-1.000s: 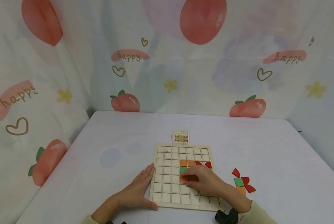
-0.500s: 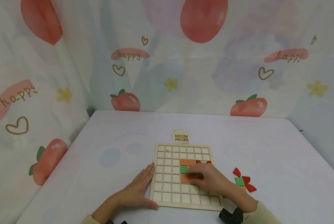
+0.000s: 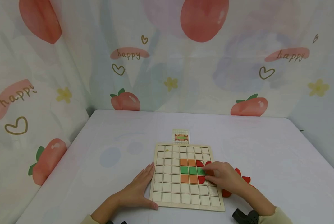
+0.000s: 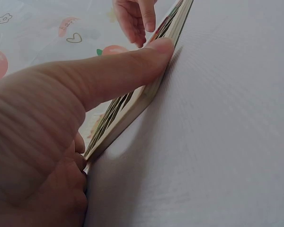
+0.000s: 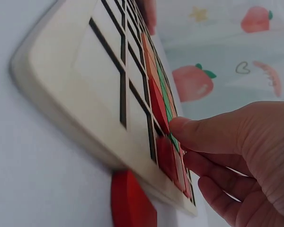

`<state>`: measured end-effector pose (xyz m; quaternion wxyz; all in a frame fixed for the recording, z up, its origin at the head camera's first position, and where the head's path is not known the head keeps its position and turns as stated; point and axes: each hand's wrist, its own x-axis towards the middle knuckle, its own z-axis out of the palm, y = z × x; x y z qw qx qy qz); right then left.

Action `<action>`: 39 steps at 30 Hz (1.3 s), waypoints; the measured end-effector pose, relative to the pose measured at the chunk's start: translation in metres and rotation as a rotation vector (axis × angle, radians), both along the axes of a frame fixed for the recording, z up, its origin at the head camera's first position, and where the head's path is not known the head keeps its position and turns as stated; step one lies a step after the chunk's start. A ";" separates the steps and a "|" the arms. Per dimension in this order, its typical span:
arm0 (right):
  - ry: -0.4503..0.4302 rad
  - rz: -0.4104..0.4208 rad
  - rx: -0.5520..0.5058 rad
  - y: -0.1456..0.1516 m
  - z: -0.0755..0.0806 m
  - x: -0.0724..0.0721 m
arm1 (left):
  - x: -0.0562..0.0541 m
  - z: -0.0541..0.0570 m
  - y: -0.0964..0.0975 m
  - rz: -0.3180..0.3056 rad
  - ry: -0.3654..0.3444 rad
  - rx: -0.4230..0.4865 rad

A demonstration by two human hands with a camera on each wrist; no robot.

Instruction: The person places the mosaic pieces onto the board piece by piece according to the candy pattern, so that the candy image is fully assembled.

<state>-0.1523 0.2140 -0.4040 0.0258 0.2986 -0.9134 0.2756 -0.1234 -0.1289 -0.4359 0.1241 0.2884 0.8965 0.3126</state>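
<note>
A wooden grid board [image 3: 187, 206] lies flat on the table. Orange tiles [image 3: 185, 179] form two rows, with a row of green tiles [image 3: 193, 170] between them and red curved pieces [image 3: 201, 179] at their right. My left hand [image 3: 136, 193] steadies the board, fingers straight along its left edge and thumb at the near left corner. My right hand [image 3: 224, 175] is over the board's right side, index fingertip at the last green tile and thumb apart from it, beside a red piece. No piece shows between these fingertips; the hand covers part of the right column.
A small pattern card [image 3: 180, 137] lies against the board's far edge. Loose red pieces [image 3: 246, 179] lie right of the board, partly behind the right hand and forearm; one red piece [image 5: 128, 201] lies close by the board's edge. A patterned curtain [image 3: 155, 62] stands behind the table.
My right hand has moved right across the board, uncovering the middle and right green tiles and a red piece below them. The left hand has stayed on the board's edge.
</note>
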 end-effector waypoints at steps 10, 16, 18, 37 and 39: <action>-0.113 -0.202 -0.003 0.024 0.004 0.005 | 0.001 0.001 0.001 0.004 -0.011 0.010; -0.053 -0.235 0.006 0.041 0.002 0.007 | -0.001 0.002 0.000 0.003 -0.012 -0.004; -0.004 -0.250 0.008 0.046 0.001 0.009 | -0.001 0.002 0.000 0.002 -0.013 -0.006; 0.001 -0.409 0.001 0.079 -0.005 0.010 | 0.001 0.002 0.001 0.014 -0.019 -0.003; -0.007 -0.417 0.006 0.080 -0.006 0.009 | 0.001 0.002 0.001 0.015 -0.023 0.000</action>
